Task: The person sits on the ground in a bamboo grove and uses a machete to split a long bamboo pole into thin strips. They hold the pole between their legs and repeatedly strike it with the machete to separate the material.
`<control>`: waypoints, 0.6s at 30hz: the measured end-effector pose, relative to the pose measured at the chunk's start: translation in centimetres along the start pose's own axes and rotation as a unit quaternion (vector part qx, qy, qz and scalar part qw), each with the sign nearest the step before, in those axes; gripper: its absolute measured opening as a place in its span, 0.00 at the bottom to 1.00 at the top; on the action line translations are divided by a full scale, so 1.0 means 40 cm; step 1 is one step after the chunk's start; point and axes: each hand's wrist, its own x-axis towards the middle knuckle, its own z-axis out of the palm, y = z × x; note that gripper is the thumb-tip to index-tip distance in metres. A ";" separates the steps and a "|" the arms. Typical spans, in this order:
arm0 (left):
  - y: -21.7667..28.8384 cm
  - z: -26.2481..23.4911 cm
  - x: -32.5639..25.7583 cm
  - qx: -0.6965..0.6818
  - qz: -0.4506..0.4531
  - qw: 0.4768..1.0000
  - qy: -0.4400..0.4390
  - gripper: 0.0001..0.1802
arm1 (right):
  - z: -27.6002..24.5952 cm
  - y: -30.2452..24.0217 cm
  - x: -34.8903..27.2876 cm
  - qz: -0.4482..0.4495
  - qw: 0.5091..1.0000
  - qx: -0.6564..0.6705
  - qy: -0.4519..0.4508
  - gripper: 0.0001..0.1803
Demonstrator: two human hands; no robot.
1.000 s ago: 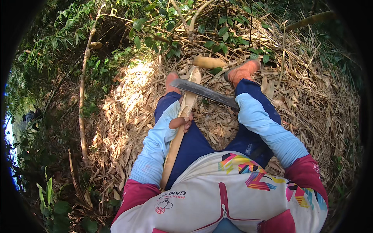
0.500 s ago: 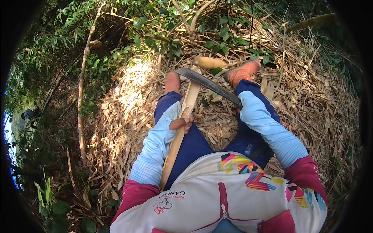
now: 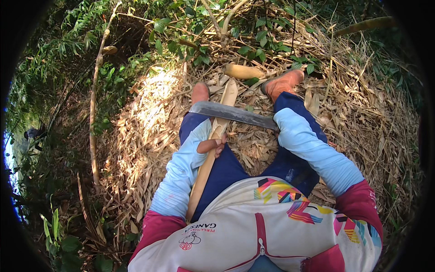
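The left hand [image 3: 213,146] pinched a long, pale split-bamboo slat [image 3: 202,179] between thumb and fingers, smooth below the grip, hollowed beyond it. A wrinkled, light-blue sleeve [image 3: 301,138] covered the right hand; its closure could not be determined. Just past the left grip, a flat, dark machete blade [image 3: 233,114] crossed the slat. Farther out lay a rounded bamboo section [image 3: 244,71] on dry, papery litter [image 3: 346,102].

Free room over the dry litter [image 3: 253,152] between the trouser legs [image 3: 230,162], a dark blade [image 3: 238,115] across the way forward.
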 end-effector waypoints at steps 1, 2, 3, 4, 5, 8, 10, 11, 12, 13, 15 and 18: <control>0.011 0.013 -0.001 0.000 0.014 1.000 0.006 0.34 | 0.001 0.009 0.003 -0.012 1.000 0.007 0.017 0.11; 0.025 0.032 -0.004 0.000 0.027 1.000 0.011 0.36 | 0.002 0.018 0.011 -0.010 0.999 0.018 0.030 0.11; 0.033 0.045 -0.005 0.000 0.041 0.999 0.017 0.38 | 0.007 0.031 0.020 0.003 0.999 0.032 0.042 0.11; 0.034 0.047 -0.006 -0.001 0.037 0.999 0.024 0.40 | 0.006 0.042 0.034 0.022 0.997 0.048 0.058 0.10; 0.033 0.048 -0.008 -0.002 0.034 0.999 0.030 0.41 | 0.004 0.050 0.044 0.039 0.995 0.060 0.070 0.10; 0.034 0.046 0.000 -0.003 0.037 0.999 0.023 0.43 | 0.003 0.058 0.056 0.068 0.991 0.073 0.084 0.10; 0.028 0.040 -0.007 -0.007 0.044 0.999 0.022 0.44 | 0.015 0.077 0.074 0.097 0.984 0.108 0.104 0.10; 0.021 0.037 -0.008 -0.016 0.050 0.999 0.014 0.44 | 0.005 0.098 0.081 0.126 0.979 0.119 0.111 0.10; 0.019 0.037 -0.010 -0.025 0.056 0.998 0.006 0.44 | -0.011 0.123 0.088 0.170 0.968 0.140 0.121 0.10; 0.023 0.037 -0.005 -0.019 0.055 0.998 0.001 0.44 | -0.024 0.147 0.086 0.199 0.958 0.155 0.134 0.09; 0.021 0.035 -0.001 -0.011 0.055 0.998 -0.003 0.44 | -0.022 0.198 0.071 0.170 0.956 0.158 0.178 0.11; 0.028 0.042 -0.012 -0.011 0.045 0.999 0.026 0.45 | -0.019 0.172 0.043 0.151 0.960 0.158 0.174 0.14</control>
